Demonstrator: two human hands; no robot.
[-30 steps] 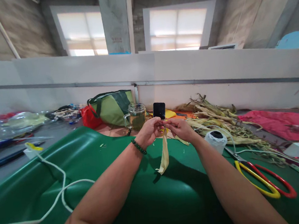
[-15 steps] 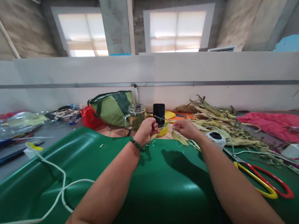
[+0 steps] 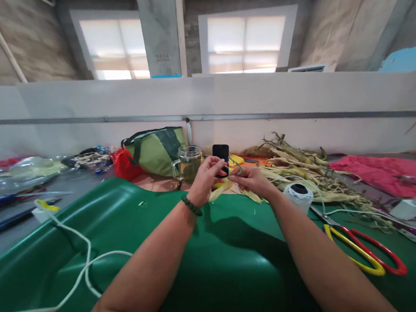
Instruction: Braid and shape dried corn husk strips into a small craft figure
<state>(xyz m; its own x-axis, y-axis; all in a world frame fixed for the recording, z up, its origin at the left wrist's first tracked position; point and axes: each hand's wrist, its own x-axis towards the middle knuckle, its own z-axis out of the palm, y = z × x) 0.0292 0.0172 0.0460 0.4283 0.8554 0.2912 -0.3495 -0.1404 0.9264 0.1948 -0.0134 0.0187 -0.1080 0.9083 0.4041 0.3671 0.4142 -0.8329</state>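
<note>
My left hand (image 3: 210, 175), with a green bead bracelet (image 3: 191, 206) on its wrist, is closed with thumb and fingertips together; what they pinch is too small to make out. Close beside it, my right hand (image 3: 250, 178) is shut on a thin husk strip (image 3: 236, 164) that sticks up toward the left. Behind the hands a black phone (image 3: 220, 153) stands upright, partly covered by my left fingers. Dried corn husks (image 3: 299, 168) lie heaped beyond my right hand. A white thread spool (image 3: 299, 197) stands beside my right forearm.
A green sheet (image 3: 156, 232) covers the table in front. Scissors (image 3: 357, 244) with red and yellow handles lie at the right. A glass mug (image 3: 190, 163) and green bag (image 3: 158, 151) stand behind. A white cable (image 3: 86, 260) loops at the left; pink cloth (image 3: 383, 176) lies far right.
My hands have come closer together, the right one moving left. The husk strip, earlier stretched between them, now points up from my right hand. My left fingers have extended.
</note>
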